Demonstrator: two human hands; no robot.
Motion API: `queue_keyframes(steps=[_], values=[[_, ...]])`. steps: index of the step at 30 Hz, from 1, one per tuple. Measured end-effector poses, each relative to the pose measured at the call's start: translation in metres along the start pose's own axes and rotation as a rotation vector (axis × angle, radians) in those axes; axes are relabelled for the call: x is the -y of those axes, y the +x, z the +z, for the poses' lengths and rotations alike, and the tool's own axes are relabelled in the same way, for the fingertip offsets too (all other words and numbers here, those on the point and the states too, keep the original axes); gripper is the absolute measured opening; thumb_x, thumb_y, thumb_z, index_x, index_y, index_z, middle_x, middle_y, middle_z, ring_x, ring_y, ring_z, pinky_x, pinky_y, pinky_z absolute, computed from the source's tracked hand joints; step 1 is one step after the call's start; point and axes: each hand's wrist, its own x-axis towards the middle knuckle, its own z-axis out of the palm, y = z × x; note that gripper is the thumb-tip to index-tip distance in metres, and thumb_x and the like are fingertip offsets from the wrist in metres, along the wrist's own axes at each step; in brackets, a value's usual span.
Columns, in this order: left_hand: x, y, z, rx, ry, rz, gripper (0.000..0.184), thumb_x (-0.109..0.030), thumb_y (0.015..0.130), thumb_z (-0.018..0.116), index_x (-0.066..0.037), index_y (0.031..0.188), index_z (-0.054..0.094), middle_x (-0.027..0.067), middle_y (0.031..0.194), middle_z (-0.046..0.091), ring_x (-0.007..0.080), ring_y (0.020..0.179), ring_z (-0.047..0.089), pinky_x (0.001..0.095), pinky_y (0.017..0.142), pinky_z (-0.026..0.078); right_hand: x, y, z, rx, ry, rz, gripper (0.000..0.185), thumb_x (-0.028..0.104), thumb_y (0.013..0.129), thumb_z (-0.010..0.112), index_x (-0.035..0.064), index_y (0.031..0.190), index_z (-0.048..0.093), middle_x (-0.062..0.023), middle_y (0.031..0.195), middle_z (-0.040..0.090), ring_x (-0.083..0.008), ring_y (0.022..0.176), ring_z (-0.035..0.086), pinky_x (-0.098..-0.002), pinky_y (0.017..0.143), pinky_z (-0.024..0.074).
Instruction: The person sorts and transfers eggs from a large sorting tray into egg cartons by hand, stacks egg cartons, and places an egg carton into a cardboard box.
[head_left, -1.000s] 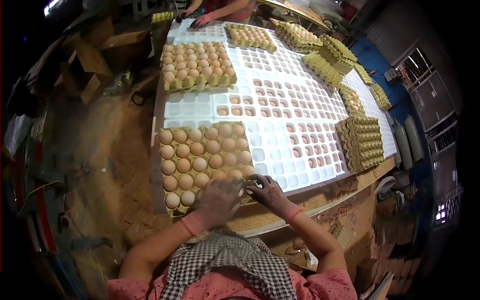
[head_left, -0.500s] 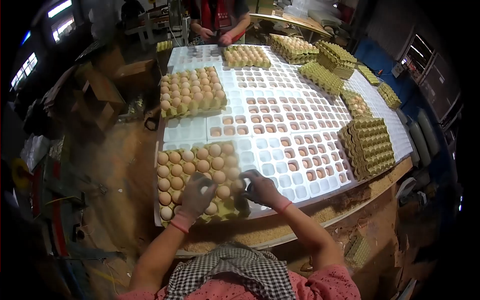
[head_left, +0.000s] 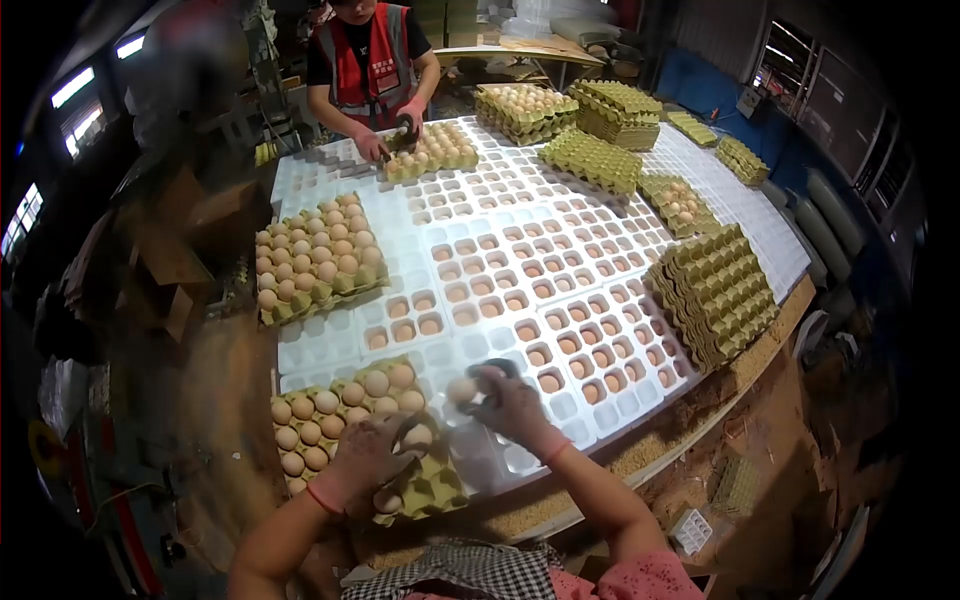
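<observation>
Egg [head_left: 462,391] is off the pulp tray [head_left: 438,486] and out over the white cells [head_left: 440,355] at its 2 o'clock, pinched in my right grip [head_left: 512,408]; half a second ago that hand was at the tray's edge. Left grip [head_left: 370,455] is curled around a second egg [head_left: 418,436]; can't tell if it's lifted. More bare cups at the tray's 4 o'clock corner now, so I'd call it further emptied. Up at 12, a co-worker's hand [head_left: 372,146] has reached the far egg tray [head_left: 440,168].
</observation>
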Motion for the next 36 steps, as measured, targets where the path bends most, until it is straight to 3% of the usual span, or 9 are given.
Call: queue_keyframes(steps=[4, 7, 12, 15, 21, 27, 31, 33, 36], values=[[0.011, 0.079, 0.031, -0.148, 0.103, 0.18, 0.042, -0.034, 0.079, 0.072, -0.009, 0.112, 0.066, 0.0129, 0.105, 0.067, 0.0312, 0.098, 0.065, 0.0402, 0.084, 0.052, -0.042, 0.023, -0.008, 0.086, -0.278, 0.12, 0.043, 0.037, 0.078, 0.075, 0.0177, 0.115, 0.062, -0.0132, 0.111, 0.059, -0.0312, 0.087, 0.067, -0.0408, 0.074, 0.0553], [0.023, 0.146, 0.058, 0.263, 0.428, 0.296, 0.033, -0.033, 0.084, 0.066, -0.01, 0.108, 0.066, 0.0121, 0.104, 0.066, 0.0312, 0.096, 0.064, 0.0401, 0.084, 0.051, -0.087, 0.04, -0.001, 0.257, -0.504, 0.048, 0.039, 0.041, 0.082, 0.069, 0.0195, 0.114, 0.064, -0.0133, 0.107, 0.061, -0.0322, 0.088, 0.067, -0.0408, 0.074, 0.0553], [0.013, 0.198, 0.088, -0.088, 0.086, 0.242, 0.033, -0.032, 0.091, 0.057, -0.011, 0.116, 0.059, 0.0143, 0.112, 0.06, 0.034, 0.1, 0.061, 0.0431, 0.086, 0.05, -0.073, 0.087, -0.004, -0.425, 0.125, -0.001, 0.026, 0.011, 0.088, 0.063, 0.0106, 0.114, 0.06, -0.0145, 0.105, 0.061, -0.0326, 0.084, 0.063, -0.0425, 0.074, 0.0498], [0.025, 0.195, 0.086, 0.038, 0.203, 0.213, 0.044, -0.027, 0.092, 0.058, -0.01, 0.132, 0.051, 0.0196, 0.125, 0.052, 0.0381, 0.109, 0.057, 0.0453, 0.091, 0.049, -0.103, 0.09, 0.029, -0.139, -0.463, -0.165, 0.037, 0.015, 0.085, 0.063, 0.0106, 0.121, 0.057, -0.0128, 0.106, 0.062, -0.0314, 0.096, 0.06, -0.044, 0.078, 0.0484], [0.096, 0.123, 0.0, -0.331, -0.281, -0.045, 0.04, -0.01, 0.093, 0.057, -0.004, 0.132, 0.052, 0.0179, 0.12, 0.06, 0.0335, 0.105, 0.062, 0.0365, 0.091, 0.049, -0.012, 0.084, 0.023, 0.009, 0.164, -0.3, 0.04, 0.017, 0.084, 0.067, 0.0071, 0.121, 0.059, -0.0138, 0.106, 0.063, -0.0334, 0.102, 0.059, -0.0441, 0.094, 0.0451], [0.119, 0.057, 0.001, -0.2, 0.104, 0.015, 0.054, -0.02, 0.09, 0.059, -0.007, 0.14, 0.044, 0.0199, 0.127, 0.055, 0.0368, 0.115, 0.054, 0.0457, 0.097, 0.044, 0.002, 0.101, 0.084, 0.343, -0.223, -0.543, 0.037, 0.021, 0.089, 0.062, 0.0061, 0.123, 0.059, -0.0133, 0.109, 0.063, -0.0291, 0.105, 0.06, -0.0423, 0.106, 0.0395], [0.116, 0.044, 0.009, -0.131, 0.218, 0.038, 0.056, -0.023, 0.087, 0.064, -0.007, 0.138, 0.046, 0.0177, 0.128, 0.055, 0.0338, 0.119, 0.052, 0.0453, 0.1, 0.041, 0.001, 0.096, 0.053, 0.163, 1.31, 0.227, 0.029, 0.018, 0.098, 0.055, 0.0021, 0.122, 0.055, -0.0098, 0.115, 0.059, -0.0188, 0.104, 0.062, -0.0323, 0.081, 0.0551], [0.116, 0.05, 0.017, -0.108, 0.275, 0.044, 0.057, -0.025, 0.085, 0.067, -0.007, 0.136, 0.049, 0.0171, 0.127, 0.056, 0.0339, 0.12, 0.051, 0.0446, 0.102, 0.04, 0.01, 0.093, 0.038, 0.462, 0.763, 0.266, 0.033, 0.025, 0.093, 0.063, 0.0031, 0.116, 0.055, -0.0102, 0.118, 0.056, -0.021, 0.086, 0.067, -0.0336, 0.073, 0.0549], [0.115, 0.059, 0.012, -0.127, 0.363, 0.177, 0.053, -0.024, 0.087, 0.065, -0.005, 0.135, 0.051, 0.0159, 0.121, 0.061, 0.0271, 0.116, 0.056, 0.0425, 0.099, 0.043, 0.015, 0.07, 0.056, 0.51, -0.17, -0.426, 0.043, 0.024, 0.081, 0.075, 0.0087, 0.117, 0.056, -0.0102, 0.122, 0.059, -0.0241, 0.076, 0.068, -0.0359, 0.07, 0.054]])
